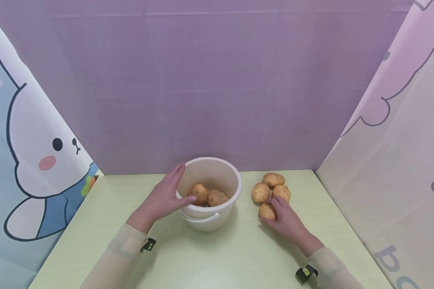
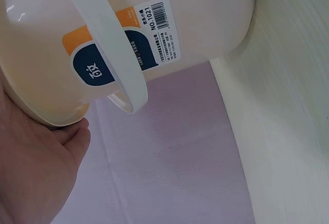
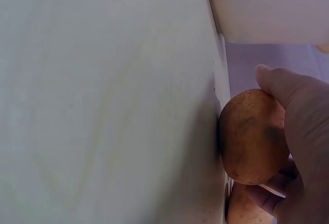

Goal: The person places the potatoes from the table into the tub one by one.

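Note:
A white bucket (image 1: pixel 209 218) stands upright on the table with at least two potatoes (image 1: pixel 217 198) inside it. My left hand (image 1: pixel 165 196) holds the bucket's rim at its left side, thumb over the front edge and fingers along the outer edge. In the left wrist view, the fingertips lie against the rim, beside the white handle (image 2: pixel 110 44). To the right of the bucket, my right hand (image 1: pixel 286 218) grips a potato (image 3: pixel 252 136) between thumb and fingers, low at the table. Just beyond it lie three more potatoes (image 1: pixel 261 192) in a close group.
The pale green table (image 1: pixel 202 265) ends at a purple cloth backdrop (image 1: pixel 217 88) close behind the bucket. Printed panels stand at the left, with a cartoon rabbit (image 1: pixel 47 140), and at the right. A label (image 2: pixel 128 44) is stuck on the bucket's side.

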Demonstrator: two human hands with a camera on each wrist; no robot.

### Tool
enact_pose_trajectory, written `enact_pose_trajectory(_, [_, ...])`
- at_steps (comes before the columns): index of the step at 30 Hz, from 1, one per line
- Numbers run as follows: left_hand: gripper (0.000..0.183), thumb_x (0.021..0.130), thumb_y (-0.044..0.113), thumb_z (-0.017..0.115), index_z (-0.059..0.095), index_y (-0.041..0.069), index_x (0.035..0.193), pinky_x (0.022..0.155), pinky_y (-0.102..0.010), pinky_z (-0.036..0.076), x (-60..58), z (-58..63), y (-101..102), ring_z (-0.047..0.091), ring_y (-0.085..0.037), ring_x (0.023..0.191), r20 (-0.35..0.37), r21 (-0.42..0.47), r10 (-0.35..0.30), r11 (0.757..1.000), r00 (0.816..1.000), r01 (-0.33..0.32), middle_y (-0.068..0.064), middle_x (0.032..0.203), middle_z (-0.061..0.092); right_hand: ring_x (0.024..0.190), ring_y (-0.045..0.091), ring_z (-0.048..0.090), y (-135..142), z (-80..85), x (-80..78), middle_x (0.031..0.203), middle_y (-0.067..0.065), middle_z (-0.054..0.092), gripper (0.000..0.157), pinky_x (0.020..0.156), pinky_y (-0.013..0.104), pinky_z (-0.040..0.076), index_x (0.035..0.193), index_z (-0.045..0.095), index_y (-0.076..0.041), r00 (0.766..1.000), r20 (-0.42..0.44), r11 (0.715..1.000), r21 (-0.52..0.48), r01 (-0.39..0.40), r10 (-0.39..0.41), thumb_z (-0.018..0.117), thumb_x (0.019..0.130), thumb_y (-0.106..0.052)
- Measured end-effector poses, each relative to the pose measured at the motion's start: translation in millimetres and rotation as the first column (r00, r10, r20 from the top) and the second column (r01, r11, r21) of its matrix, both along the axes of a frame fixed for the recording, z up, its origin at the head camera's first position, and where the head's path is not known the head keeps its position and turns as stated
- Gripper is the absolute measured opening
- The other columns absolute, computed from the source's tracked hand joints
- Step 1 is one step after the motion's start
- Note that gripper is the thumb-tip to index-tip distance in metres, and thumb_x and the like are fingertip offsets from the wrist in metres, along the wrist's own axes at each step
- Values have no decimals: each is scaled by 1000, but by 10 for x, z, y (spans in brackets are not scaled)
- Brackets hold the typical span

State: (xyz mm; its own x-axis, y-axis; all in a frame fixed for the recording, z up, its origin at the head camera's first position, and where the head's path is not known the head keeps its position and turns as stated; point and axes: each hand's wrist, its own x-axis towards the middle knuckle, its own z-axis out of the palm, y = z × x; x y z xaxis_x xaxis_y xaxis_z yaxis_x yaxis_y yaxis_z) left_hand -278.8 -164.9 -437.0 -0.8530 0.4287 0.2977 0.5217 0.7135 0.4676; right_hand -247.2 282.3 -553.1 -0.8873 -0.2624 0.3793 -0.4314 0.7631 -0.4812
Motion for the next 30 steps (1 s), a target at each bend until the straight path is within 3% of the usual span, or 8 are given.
enact_pose_trajectory(7, [120,94,62,80,18,-1,175,127,-66,35,-4,-7,-1,30,-44,164,1,3,1,1000,1000,-1,-19,182,22,108,24,65,-23,-20,30,130,7,61,65,92,53,60,140,67,-9,999,45,1000,22,5,-6,95,88,-35])
enact_pose_trajectory(15, [118,95,58,82,18,0,176,127,-67,34,-6,-6,-5,29,-45,164,2,11,0,1000,1000,0,-19,182,21,109,22,64,-27,-38,39,131,6,60,67,93,53,60,144,64,-7,998,60,1000,4,-30,30,95,88,-29])
enact_pose_trajectory(30, [121,95,69,77,16,3,177,127,-67,34,-26,-29,-11,28,-43,164,0,8,4,1000,1000,-4,-17,183,20,108,20,63,-27,-10,30,131,3,59,60,93,49,58,144,67,-11,991,121,997,-62,-50,57,91,94,-34])
